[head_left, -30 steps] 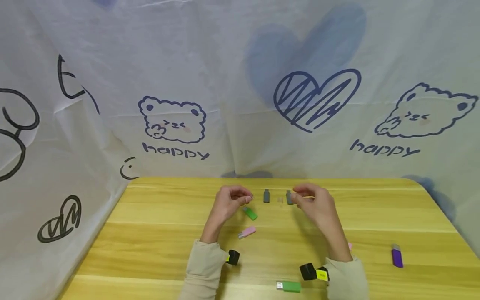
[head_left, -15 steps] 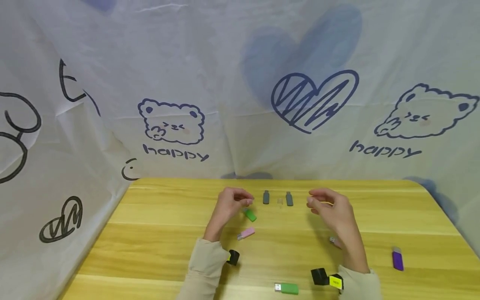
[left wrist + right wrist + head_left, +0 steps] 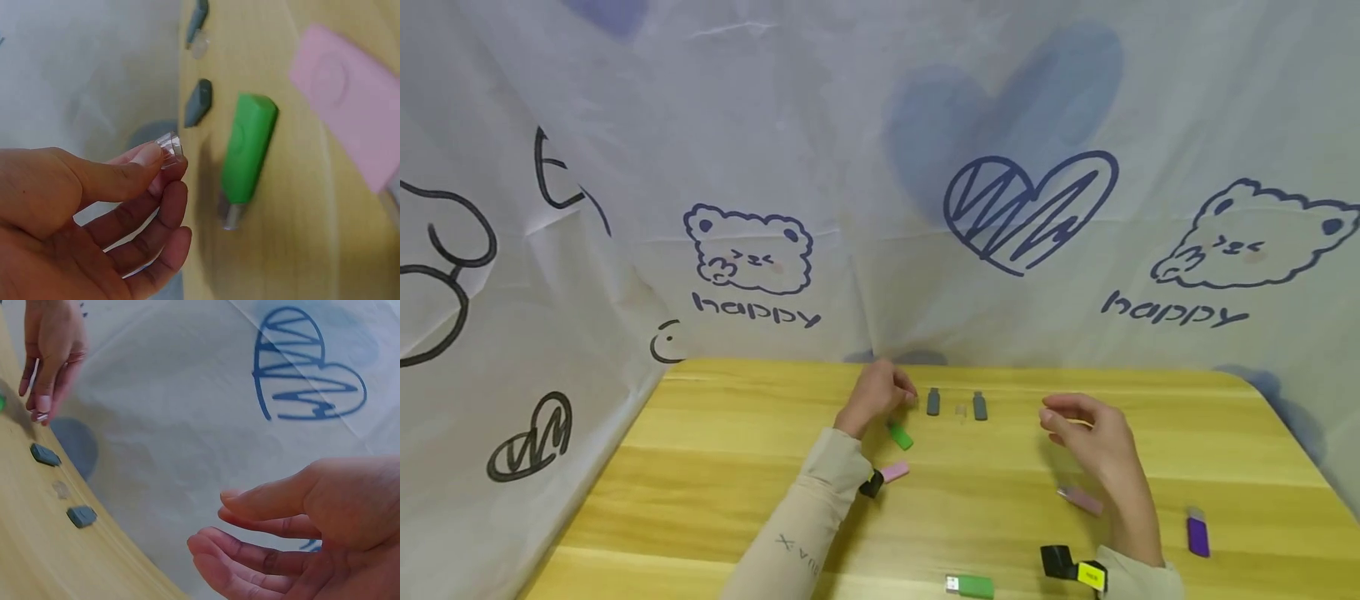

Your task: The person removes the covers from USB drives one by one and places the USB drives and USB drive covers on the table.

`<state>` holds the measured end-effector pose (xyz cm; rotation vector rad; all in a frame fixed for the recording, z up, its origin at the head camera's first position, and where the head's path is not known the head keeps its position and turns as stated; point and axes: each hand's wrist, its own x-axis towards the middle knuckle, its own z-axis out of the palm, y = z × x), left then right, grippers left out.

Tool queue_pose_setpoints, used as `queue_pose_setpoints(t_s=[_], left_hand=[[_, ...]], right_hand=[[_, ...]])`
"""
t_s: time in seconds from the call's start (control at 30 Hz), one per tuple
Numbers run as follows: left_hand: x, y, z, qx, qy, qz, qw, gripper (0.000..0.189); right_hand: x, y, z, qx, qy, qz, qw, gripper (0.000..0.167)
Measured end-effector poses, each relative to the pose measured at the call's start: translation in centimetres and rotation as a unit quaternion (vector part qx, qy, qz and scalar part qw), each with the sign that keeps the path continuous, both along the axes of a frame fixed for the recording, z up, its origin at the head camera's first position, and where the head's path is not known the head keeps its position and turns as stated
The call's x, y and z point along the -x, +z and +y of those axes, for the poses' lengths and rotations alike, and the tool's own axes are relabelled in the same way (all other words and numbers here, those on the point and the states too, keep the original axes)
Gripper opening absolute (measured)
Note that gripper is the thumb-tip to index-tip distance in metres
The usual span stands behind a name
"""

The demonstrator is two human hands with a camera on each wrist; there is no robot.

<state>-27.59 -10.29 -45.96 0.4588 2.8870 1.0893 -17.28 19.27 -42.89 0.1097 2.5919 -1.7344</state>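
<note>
My left hand (image 3: 877, 392) pinches a small clear plastic cap (image 3: 170, 149) between thumb and index finger, close over the far part of the table. Just right of it lies a grey USB stick (image 3: 933, 402), and a second grey USB stick (image 3: 980, 407) is further right. Between these two sits another clear cap (image 3: 961, 411). A green USB stick (image 3: 251, 147) rests below my left hand, with a pink USB stick (image 3: 340, 94) nearer to me. My right hand (image 3: 1093, 437) hovers on the right, fingers loosely bent and holding nothing.
Under my right forearm lies another pink USB stick (image 3: 1082, 501). A purple USB stick (image 3: 1198, 533) is at the far right, and a second green one (image 3: 972, 586) near the front. A printed white cloth (image 3: 880, 208) hangs behind the wooden table (image 3: 700, 467).
My right hand has moved away from the right grey USB stick, to the right and toward me. My left hand has shifted slightly right, near the left grey stick, still pinching the cap.
</note>
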Motion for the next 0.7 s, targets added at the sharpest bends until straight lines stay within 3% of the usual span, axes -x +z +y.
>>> queue_pose_setpoints(t_s=[0.17,0.3,0.7], left_hand=[[0.7,-0.7,0.4,0.029,-0.004,-0.012,0.9995,0.004],[0.9,-1.0,0.6,0.024,0.006,-0.023,0.9994,0.005],[0.9,-1.7,0.8,-0.001,0.024,0.003,0.9997,0.004]], right_hand=[[-0.2,-0.2,1.1,0.003,-0.011,-0.007,0.9999,0.037],[-0.3,-0.2,1.5,0.003,-0.02,-0.001,0.9998,0.037],[-0.3,-0.5,2.0,0.001,-0.035,-0.006,0.9994,0.034]])
